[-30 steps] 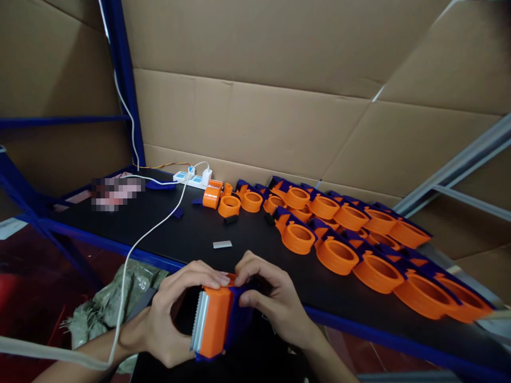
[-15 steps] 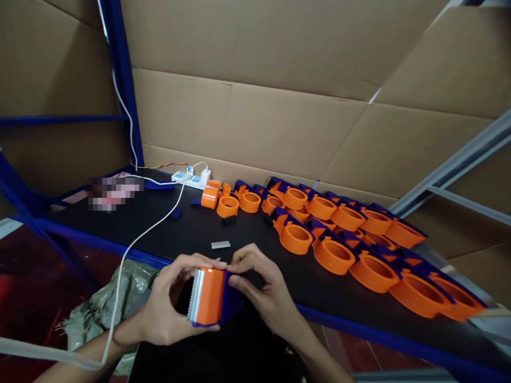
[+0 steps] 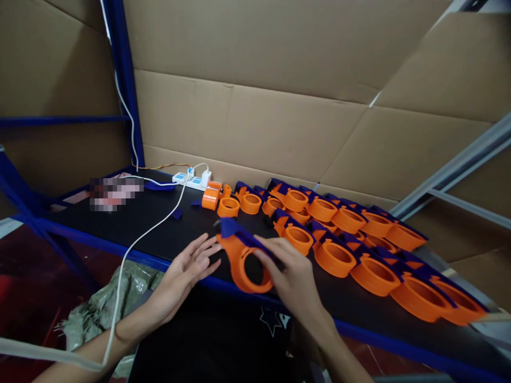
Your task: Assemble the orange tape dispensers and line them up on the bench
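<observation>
My right hand [image 3: 293,276] grips an orange and blue tape dispenser [image 3: 243,255] by its ring, holding it just above the front edge of the black table [image 3: 167,234]. My left hand [image 3: 187,268] is open beside it on the left, fingers stretched out and pointing at the dispenser, holding nothing. Two rows of several finished orange and blue dispensers [image 3: 359,239] run from the middle of the table to the right.
A white power strip [image 3: 194,180] with a white cable [image 3: 151,229] lies at the back left. Small blue parts [image 3: 178,213] and an orange roller [image 3: 210,198] sit nearby. Cardboard sheets [image 3: 259,106] wall the back. A grey-green sack [image 3: 115,298] lies on the floor below the table's blue frame.
The dispenser went from both hands near my lap up to the table edge. My left hand let go and opened; my right hand now holds it alone. The small metal blade is hidden.
</observation>
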Demonstrator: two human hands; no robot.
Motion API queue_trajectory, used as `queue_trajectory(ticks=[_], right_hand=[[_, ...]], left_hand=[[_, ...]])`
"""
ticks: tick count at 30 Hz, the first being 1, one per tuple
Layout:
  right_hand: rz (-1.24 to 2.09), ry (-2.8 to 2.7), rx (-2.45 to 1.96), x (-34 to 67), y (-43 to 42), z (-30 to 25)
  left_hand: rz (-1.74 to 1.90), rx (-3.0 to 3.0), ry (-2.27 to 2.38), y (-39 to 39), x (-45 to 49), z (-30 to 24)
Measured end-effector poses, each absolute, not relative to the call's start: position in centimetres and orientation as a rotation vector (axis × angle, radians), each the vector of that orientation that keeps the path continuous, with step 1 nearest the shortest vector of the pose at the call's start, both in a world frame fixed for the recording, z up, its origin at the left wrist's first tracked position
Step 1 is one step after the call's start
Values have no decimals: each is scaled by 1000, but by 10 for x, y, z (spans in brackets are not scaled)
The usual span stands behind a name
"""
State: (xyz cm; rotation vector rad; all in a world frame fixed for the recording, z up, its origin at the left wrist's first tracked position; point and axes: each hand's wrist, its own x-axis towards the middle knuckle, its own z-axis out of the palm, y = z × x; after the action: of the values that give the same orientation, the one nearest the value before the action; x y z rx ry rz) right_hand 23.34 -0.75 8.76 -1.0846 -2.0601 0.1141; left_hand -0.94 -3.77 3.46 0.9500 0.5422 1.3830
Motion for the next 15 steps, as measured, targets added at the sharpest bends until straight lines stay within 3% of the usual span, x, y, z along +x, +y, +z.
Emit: queue_trajectory(ticks=[8,11,15], right_hand=[[-295,-2126,-1859,262,47,96],[-492,-2276,-1932,258,68,117],[-392,-2553,-1847,259,122,141]], left_hand=[[1241,1146,569,-39,-12,37],[1189,1244,580,-43,-12,41],[1074,1408,646,-46,-16,47]])
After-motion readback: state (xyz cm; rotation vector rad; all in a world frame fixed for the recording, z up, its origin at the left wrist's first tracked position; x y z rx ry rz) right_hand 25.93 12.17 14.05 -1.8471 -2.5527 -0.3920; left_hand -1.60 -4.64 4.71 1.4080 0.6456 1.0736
